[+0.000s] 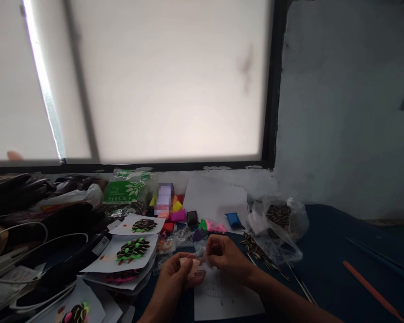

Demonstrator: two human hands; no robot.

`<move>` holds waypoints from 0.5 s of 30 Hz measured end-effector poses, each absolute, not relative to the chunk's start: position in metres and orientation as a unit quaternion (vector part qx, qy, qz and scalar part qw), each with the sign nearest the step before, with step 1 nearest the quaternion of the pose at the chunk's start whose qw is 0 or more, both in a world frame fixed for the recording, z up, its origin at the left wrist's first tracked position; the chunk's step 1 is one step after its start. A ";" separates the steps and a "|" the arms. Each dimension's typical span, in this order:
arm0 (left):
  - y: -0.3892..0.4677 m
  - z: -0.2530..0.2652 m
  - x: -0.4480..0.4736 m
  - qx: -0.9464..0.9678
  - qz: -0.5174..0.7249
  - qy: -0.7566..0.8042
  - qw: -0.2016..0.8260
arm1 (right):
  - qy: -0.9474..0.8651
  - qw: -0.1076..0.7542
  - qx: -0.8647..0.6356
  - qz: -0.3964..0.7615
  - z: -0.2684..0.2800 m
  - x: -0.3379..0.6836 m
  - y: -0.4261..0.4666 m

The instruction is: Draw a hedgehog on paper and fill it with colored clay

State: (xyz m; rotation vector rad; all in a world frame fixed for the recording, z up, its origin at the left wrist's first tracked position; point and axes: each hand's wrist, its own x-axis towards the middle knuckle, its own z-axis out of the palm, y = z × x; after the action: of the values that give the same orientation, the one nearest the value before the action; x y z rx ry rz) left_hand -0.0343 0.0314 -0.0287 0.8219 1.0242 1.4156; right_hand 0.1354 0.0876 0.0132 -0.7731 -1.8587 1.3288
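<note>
At the lower left we saw a decorated card [76,313], with dark striped seeds set in coloured material; it looked finished to us. Just to its right and above, a middle card [133,249] carried seeds on a green base with bright green dots, and by our judgement it was done too. A further card with a pink base showed partly beneath it. The upper card [143,225] had its seeds and green base but no dots we could make out, so we could not tell whether it was complete.

In the centre, the left hand [177,271] pinched a pale pink piece [190,265] between thumb and fingers, near the sheet's upper left corner. The right hand [228,256] was close beside it, thumb and fingertips brought together — we could not tell what, if anything, lay between them, though clear plastic showed nearby.

Below the right hand, the sheet [229,308] bore a faint rounded drawing and small strokes; we saw no seeds on its visible part, so that piece seemed barely begun — filling the drawing apparently remained. Farther right, loose seeds [256,249] lay beside a clear bag [294,220] holding more.
</note>
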 end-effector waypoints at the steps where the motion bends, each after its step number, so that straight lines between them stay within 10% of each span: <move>1: 0.032 -0.029 -0.034 0.350 0.604 0.435 0.569 | -0.720 0.360 -0.301 0.511 0.011 0.135 0.088; 15: 0.037 -0.030 -0.027 0.319 0.603 0.459 0.569 | -0.713 0.334 -0.314 0.531 0.011 0.136 0.087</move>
State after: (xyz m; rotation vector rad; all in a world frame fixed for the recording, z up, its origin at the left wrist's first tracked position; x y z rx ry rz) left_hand -0.0268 0.0367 -0.0301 0.7485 1.0787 1.4170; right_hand 0.1361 0.0869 0.0109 -0.8189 -1.8615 1.3867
